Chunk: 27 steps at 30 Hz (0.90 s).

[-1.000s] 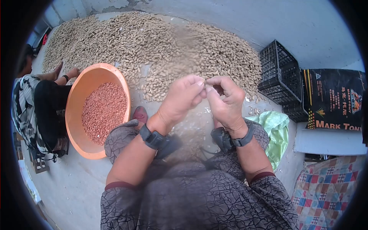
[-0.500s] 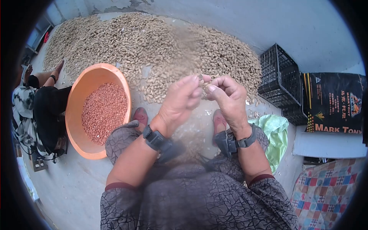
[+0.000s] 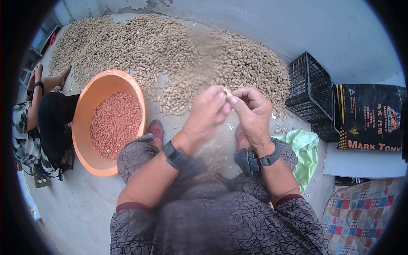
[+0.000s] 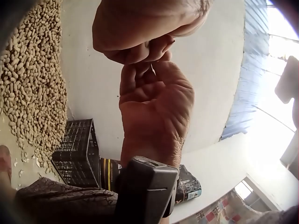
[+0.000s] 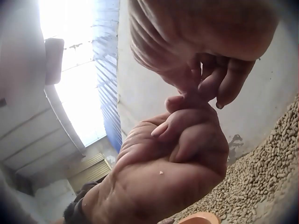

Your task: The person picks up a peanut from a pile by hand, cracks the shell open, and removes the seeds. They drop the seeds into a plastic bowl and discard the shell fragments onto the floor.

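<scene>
Both hands meet in front of the lap in the head view, fingertips together around a small pale peanut (image 3: 228, 92) in its shell. My left hand (image 3: 207, 111) pinches it from the left, fingers curled. From the other side, the thumb and forefinger of my right hand (image 3: 254, 108) pinch it. In the left wrist view the right hand (image 4: 156, 105) faces the left hand, fingertips touching, and the fingers hide the peanut. The left hand (image 5: 182, 149) shows folded fingers in the right wrist view.
An orange basin (image 3: 80, 140) of shelled red peanuts (image 3: 114, 125) stands left of the knees. Ahead spreads a large heap of unshelled peanuts (image 3: 157, 51). Black crates (image 3: 309, 85), a black printed bag (image 3: 369, 114) and a green sack (image 3: 304, 153) lie right. Another person (image 3: 32, 131) sits left.
The left hand parted slightly from the right half a second ago and has come back to it, now at a pale peanut. The other person's hands have drawn back from the heap.
</scene>
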{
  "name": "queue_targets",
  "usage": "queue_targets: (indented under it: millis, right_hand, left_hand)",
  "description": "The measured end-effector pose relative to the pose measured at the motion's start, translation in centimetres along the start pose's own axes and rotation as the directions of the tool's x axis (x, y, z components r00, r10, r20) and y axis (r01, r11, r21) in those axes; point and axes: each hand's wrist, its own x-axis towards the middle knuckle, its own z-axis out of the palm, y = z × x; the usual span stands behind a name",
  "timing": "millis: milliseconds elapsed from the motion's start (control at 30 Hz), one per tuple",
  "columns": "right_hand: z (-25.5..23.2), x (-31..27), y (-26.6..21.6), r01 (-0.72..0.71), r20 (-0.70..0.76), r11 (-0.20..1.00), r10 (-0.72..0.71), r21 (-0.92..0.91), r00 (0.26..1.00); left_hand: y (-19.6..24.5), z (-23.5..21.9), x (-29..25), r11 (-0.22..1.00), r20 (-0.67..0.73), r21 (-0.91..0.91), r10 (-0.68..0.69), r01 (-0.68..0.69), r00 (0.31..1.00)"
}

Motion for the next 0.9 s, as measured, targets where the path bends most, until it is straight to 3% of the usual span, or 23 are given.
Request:
queue_targets:
  millis: [67,200,267,300,367,400,467,567,667,767,900]
  right_hand:
    - [0.0,0.1,-0.5,-0.064,0.008,0.989,0.063,0.134,0.998]
    - [-0.2,0.1,-0.4,-0.072,-0.052,0.992,0.077,0.099,0.996]
    - [-0.1,-0.1,-0.5,0.227,-0.012,0.953,-0.234,-0.2,0.972]
    - [-0.1,0.0,-0.6,0.225,-0.008,0.954,-0.232,-0.199,0.973]
    - [-0.1,0.2,-1.0,0.447,0.128,0.777,-0.439,-0.444,0.89]
    - [-0.2,0.2,-1.2,0.444,0.128,0.778,-0.435,-0.444,0.891]
    - [-0.3,0.4,-1.4,0.561,0.205,0.648,-0.543,-0.515,0.815]
    - [-0.3,0.8,-0.6,0.604,0.237,0.567,-0.589,-0.56,0.772]
    - [-0.4,0.6,-1.6,0.622,0.25,0.538,-0.608,-0.569,0.754]
    - [-0.4,0.9,-0.8,0.619,0.286,0.512,-0.585,-0.596,0.759]
    - [-0.4,0.8,-0.9,0.622,0.255,0.544,-0.601,-0.563,0.757]
  left_hand:
    - [0.1,0.2,0.0,0.999,-0.039,0.022,-0.032,0.033,0.999]
    - [-0.1,-0.5,0.1,0.996,-0.082,0.004,-0.09,0.091,0.993]
    - [-0.3,-0.9,0.1,0.99,-0.097,-0.053,-0.135,0.13,0.986]
    - [-0.3,-0.7,0.1,0.99,-0.1,-0.056,-0.133,0.128,0.986]
    - [-0.3,-0.1,0.0,0.977,-0.124,-0.11,-0.193,0.18,0.973]
    - [-0.5,-0.4,0.1,0.977,-0.125,-0.112,-0.196,0.182,0.973]
    - [-0.8,-1.2,0.4,0.968,-0.012,-0.129,-0.217,0.214,0.976]
    - [-0.7,-0.2,0.5,0.964,-0.134,-0.168,-0.231,0.207,0.964]
    - [-0.6,-1.1,0.6,0.961,-0.003,-0.139,-0.242,0.24,0.97]
    - [-0.5,-0.8,0.3,0.965,-0.1,-0.154,-0.231,0.214,0.968]
    - [-0.4,-0.7,0.3,0.961,-0.049,-0.149,-0.244,0.235,0.968]
